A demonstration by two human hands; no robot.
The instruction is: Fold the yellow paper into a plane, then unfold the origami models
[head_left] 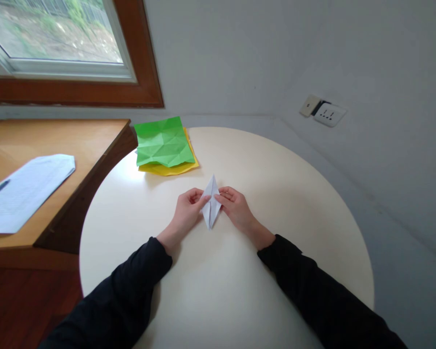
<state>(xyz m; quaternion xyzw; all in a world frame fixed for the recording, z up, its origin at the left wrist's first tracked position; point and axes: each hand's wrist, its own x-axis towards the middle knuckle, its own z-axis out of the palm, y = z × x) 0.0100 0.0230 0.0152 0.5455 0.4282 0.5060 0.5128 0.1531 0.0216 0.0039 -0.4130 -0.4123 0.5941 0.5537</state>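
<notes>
Yellow paper [169, 168] mostly hidden beneath creased green sheet [163, 141]; print on desk document [23, 190] too small to read; both black sleeves [131, 295] cut off at bottom edge.

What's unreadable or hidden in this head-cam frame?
- Folded white paper: its side edges are covered by the left hand and right hand.
- Yellow sheet: mostly under the green sheet.
- Printed page on the wooden desk: text too small, cut by the left edge.
- Wall socket: markings too small.
</notes>
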